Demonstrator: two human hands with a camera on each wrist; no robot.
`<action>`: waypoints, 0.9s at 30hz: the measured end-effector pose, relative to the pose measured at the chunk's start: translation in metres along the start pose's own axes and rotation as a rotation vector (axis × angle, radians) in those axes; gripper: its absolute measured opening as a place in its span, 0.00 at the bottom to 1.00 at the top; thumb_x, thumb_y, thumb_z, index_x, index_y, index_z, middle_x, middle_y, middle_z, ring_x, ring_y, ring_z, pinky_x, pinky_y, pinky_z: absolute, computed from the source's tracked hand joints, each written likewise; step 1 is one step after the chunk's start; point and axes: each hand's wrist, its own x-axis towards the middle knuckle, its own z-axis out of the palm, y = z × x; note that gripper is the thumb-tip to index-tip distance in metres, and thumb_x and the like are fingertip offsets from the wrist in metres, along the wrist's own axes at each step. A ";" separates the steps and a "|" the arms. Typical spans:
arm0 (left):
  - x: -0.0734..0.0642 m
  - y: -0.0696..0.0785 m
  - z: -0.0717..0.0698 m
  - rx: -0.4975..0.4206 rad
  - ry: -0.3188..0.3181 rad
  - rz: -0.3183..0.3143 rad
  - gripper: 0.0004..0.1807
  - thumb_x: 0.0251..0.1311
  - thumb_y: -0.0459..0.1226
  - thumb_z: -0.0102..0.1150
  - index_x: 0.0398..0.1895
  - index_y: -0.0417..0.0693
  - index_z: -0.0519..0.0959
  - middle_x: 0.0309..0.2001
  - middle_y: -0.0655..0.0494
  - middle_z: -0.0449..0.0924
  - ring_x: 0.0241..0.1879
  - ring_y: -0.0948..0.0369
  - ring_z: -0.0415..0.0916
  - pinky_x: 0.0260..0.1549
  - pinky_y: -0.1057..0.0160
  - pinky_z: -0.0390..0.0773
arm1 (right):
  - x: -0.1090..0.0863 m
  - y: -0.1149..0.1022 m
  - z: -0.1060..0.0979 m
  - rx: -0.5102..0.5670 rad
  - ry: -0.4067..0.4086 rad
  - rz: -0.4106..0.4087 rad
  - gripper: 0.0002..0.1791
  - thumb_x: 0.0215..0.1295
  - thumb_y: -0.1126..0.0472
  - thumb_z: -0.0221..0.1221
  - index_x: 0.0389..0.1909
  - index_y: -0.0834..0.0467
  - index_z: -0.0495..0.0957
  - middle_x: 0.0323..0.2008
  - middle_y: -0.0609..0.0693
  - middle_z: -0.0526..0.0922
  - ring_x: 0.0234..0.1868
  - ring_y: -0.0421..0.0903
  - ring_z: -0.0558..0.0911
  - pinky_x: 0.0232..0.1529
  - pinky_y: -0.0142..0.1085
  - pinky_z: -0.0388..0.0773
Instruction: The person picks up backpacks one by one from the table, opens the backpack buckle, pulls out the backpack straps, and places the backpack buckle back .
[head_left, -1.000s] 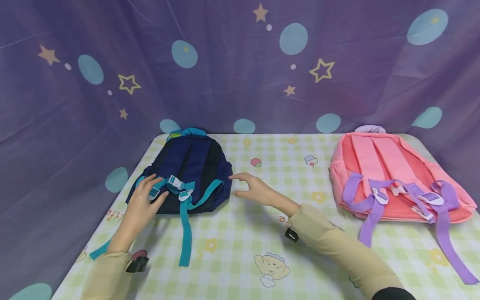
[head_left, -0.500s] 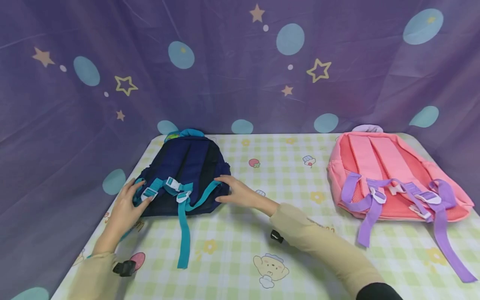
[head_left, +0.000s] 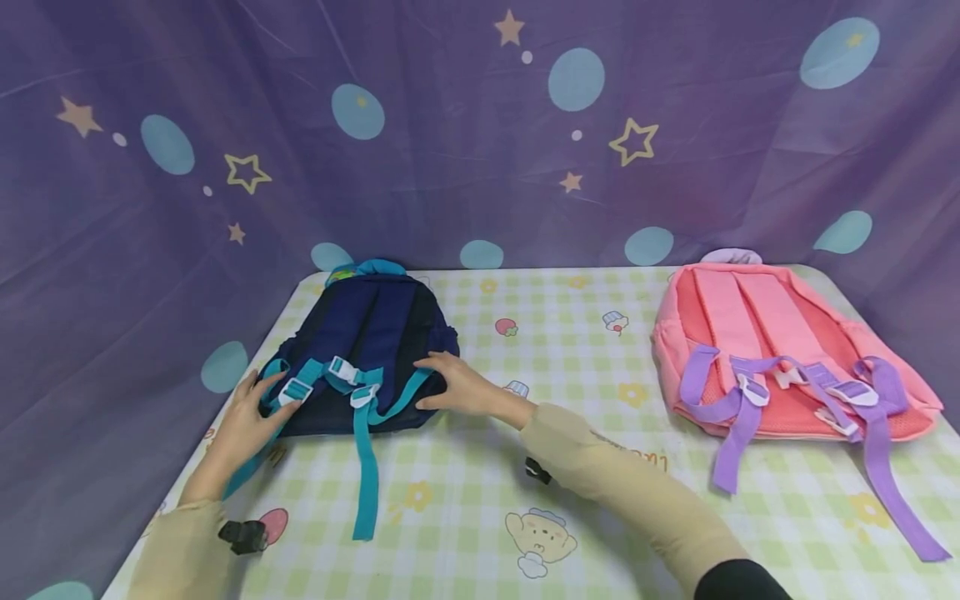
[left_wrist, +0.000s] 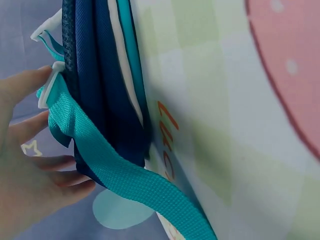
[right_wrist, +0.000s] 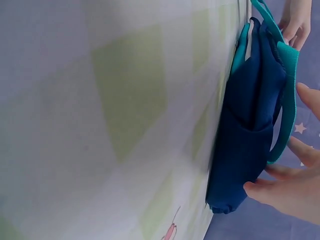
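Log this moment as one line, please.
left hand: fingers spread, at white buckle | right hand: beside teal strap | navy backpack: lying between hands | pink backpack: lying at right, untouched

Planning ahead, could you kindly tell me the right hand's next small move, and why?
Perhaps close the fingers of the right hand on the nearby teal strap: they are spread apart beside it, by the navy backpack, not yet gripping it.

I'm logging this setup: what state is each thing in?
Navy backpack: lying strap side up.
Pink backpack: lying strap side up.
Teal straps: ends trailing loose.
Purple straps: ends trailing loose.
Clips: too small to tell whether fastened.
Left hand: fingers apart, at teal strap.
Right hand: fingers apart, at teal strap.
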 end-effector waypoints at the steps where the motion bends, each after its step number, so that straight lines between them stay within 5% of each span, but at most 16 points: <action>1: 0.001 0.000 0.000 0.000 -0.010 -0.008 0.36 0.68 0.45 0.57 0.69 0.30 0.58 0.68 0.16 0.39 0.63 0.21 0.45 0.55 0.24 0.54 | 0.000 0.000 0.000 -0.001 -0.003 0.004 0.33 0.64 0.60 0.65 0.68 0.65 0.66 0.71 0.68 0.56 0.74 0.63 0.51 0.71 0.52 0.53; 9: 0.005 -0.003 -0.001 -0.004 -0.037 -0.026 0.37 0.67 0.46 0.58 0.69 0.29 0.59 0.66 0.17 0.47 0.62 0.23 0.50 0.55 0.27 0.57 | 0.001 0.001 0.003 -0.023 -0.008 0.023 0.31 0.64 0.60 0.65 0.66 0.65 0.69 0.71 0.68 0.58 0.74 0.65 0.50 0.71 0.52 0.52; 19: 0.007 -0.002 -0.003 0.006 -0.049 -0.060 0.39 0.65 0.48 0.61 0.68 0.29 0.61 0.65 0.20 0.53 0.61 0.26 0.54 0.55 0.29 0.60 | -0.001 -0.001 0.002 -0.077 0.003 0.046 0.30 0.62 0.58 0.66 0.63 0.64 0.71 0.69 0.67 0.61 0.70 0.61 0.60 0.68 0.50 0.59; 27: 0.007 0.004 0.000 0.042 -0.031 -0.018 0.36 0.62 0.44 0.63 0.64 0.29 0.65 0.62 0.20 0.58 0.60 0.26 0.57 0.54 0.30 0.62 | -0.003 0.002 -0.001 -0.087 0.026 0.059 0.28 0.61 0.59 0.67 0.60 0.64 0.74 0.67 0.67 0.63 0.69 0.61 0.62 0.68 0.49 0.61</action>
